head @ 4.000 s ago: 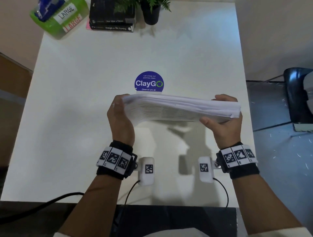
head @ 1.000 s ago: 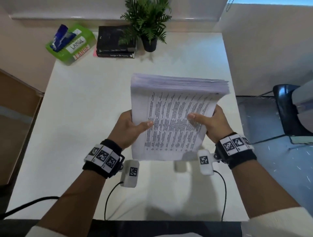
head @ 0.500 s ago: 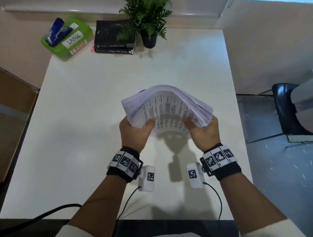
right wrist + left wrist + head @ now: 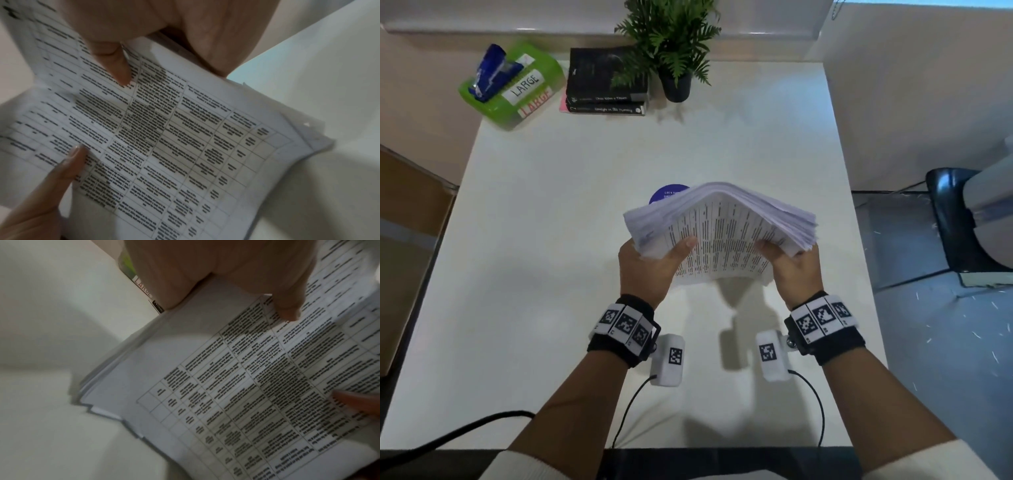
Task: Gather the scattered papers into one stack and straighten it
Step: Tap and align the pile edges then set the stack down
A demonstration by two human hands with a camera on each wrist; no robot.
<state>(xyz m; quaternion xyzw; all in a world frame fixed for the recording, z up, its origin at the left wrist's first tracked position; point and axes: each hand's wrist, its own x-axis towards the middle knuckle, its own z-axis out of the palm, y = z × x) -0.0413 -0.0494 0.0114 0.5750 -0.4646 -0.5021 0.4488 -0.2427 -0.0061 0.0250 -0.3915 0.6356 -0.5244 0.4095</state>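
Note:
A thick stack of printed papers stands on its lower edge on the white table, bowed upward in an arch with its top sheets fanned. My left hand grips its left side, thumb laid on the printed front sheet. My right hand grips the right side the same way, thumb on the text table. The fingers behind the stack are hidden. In both wrist views the sheet edges look uneven at the lower corners.
A blue round sticker peeks out behind the stack. At the table's far edge sit a green tissue box, two dark books and a potted plant. A dark chair stands right of the table.
The stack was held flat, then turned upright with the text facing me, then lowered to the table and bent into an arch. Since half a second ago it has barely moved.

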